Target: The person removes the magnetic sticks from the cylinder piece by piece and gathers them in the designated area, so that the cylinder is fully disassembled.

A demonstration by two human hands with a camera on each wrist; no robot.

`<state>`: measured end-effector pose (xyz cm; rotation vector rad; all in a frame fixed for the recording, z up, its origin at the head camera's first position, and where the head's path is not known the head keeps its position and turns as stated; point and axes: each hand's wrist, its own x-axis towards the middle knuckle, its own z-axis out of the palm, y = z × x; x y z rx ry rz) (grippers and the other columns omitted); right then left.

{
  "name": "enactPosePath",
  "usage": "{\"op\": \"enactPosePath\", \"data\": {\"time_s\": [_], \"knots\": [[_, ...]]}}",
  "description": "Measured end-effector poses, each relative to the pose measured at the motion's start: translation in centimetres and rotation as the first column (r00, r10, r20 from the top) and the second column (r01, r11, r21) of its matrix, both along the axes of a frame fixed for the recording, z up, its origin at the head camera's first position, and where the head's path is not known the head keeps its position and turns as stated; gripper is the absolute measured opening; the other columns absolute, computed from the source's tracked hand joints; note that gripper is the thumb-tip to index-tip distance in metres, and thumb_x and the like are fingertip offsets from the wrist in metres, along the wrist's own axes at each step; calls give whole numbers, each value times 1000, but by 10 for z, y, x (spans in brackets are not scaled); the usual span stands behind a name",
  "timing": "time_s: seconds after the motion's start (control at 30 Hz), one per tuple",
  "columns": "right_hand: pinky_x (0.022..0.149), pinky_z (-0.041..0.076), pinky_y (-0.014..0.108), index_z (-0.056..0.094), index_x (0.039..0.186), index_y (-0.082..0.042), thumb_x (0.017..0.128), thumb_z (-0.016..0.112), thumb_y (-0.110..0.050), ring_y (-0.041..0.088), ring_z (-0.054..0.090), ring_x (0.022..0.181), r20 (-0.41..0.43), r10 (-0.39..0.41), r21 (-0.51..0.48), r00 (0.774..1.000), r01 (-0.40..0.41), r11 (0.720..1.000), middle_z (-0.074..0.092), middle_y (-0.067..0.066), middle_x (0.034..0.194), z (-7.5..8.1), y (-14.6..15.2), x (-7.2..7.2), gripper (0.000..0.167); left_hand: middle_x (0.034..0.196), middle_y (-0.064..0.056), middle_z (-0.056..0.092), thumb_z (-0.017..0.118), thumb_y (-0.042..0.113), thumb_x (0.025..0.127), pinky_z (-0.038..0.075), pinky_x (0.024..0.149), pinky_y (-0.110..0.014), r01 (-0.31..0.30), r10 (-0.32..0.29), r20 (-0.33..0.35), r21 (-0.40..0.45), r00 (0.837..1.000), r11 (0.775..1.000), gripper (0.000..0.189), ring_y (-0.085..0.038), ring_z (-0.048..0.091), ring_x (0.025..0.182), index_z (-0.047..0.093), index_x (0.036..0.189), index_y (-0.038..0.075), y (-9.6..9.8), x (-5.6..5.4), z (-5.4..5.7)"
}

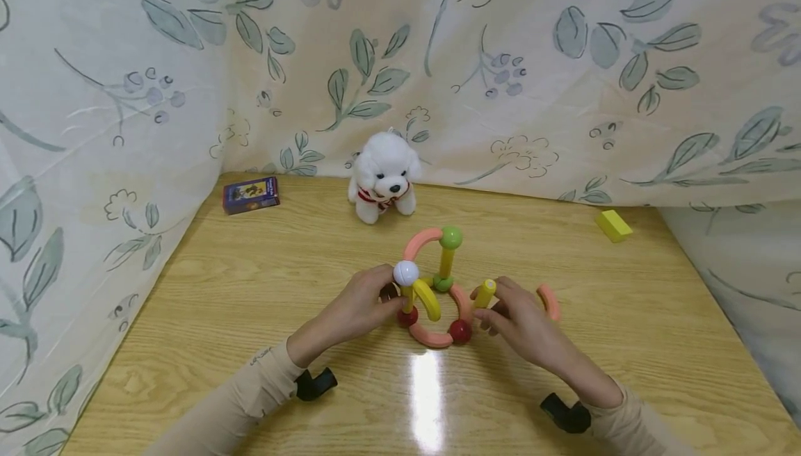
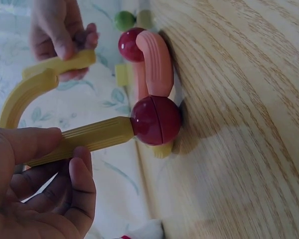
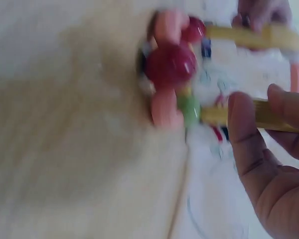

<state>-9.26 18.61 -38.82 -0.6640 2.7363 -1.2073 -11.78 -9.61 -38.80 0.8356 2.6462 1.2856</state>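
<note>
A toy frame of balls and rods stands on the table, its pink curved rods (image 1: pixel 430 336) joining red balls (image 1: pixel 459 331) and a green ball (image 1: pixel 443 282) at the base. My left hand (image 1: pixel 359 303) pinches its upright yellow rod (image 2: pixel 99 135), which rises from a red ball (image 2: pixel 157 120) to a white ball (image 1: pixel 406 273). From that white ball a yellow curved rod (image 1: pixel 428 301) hangs out. Behind, another yellow rod (image 1: pixel 446 265) carries a green ball (image 1: pixel 450 238). Just right of the frame, my right hand (image 1: pixel 522 322) holds a loose yellow rod (image 1: pixel 485 294) between thumb and fingers.
A pink curved rod (image 1: pixel 548 302) lies beyond my right hand. White plush dog (image 1: pixel 384 174) sits behind the frame, with a small purple box (image 1: pixel 252 195) at back left and a yellow block (image 1: pixel 614 226) at back right. Patterned cloth (image 1: pixel 475 129) hangs behind the table.
</note>
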Motion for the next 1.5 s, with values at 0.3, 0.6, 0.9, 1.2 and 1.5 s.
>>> {"op": "enactPosePath", "data": {"time_s": [0.3,0.6,0.9,1.2,1.5], "knots": [[60,51,28,56,124,4,92,68,-16,22,66,78,-67,-258,261,964,266,928,70,15,92,8,62,-27,40,92,-5,66,69,7,88,49,68,-18,4,-4,12,9,1000,1000,14,-9,60,78,65,101,7,1,-1,0],[58,50,43,60,114,12,86,70,-12,35,64,75,-186,-315,403,931,365,839,66,26,88,0,119,-32,38,93,-6,66,70,8,88,49,68,-18,6,-5,9,-9,1000,1000,15,-10,60,79,65,102,6,1,-3,1],[53,47,50,73,90,4,72,71,8,36,56,65,-467,-176,566,867,445,694,62,22,77,-17,155,-36,18,93,-5,66,70,9,88,49,69,-18,-3,3,26,-12,1000,1000,15,-9,60,79,66,102,7,1,-2,0],[65,50,57,75,92,1,84,62,8,40,58,74,-356,-174,674,918,381,632,63,23,80,-26,152,-37,17,93,-5,66,70,9,88,49,69,-18,-8,8,19,-5,1000,1000,14,-9,60,79,66,102,7,1,-1,0],[66,49,60,73,95,1,82,61,8,44,59,79,-375,-168,666,912,391,635,64,25,83,-29,149,-35,19,92,-6,66,70,7,87,49,68,-18,-5,5,23,0,1000,1000,14,-10,60,78,66,101,6,1,0,-1]]}}
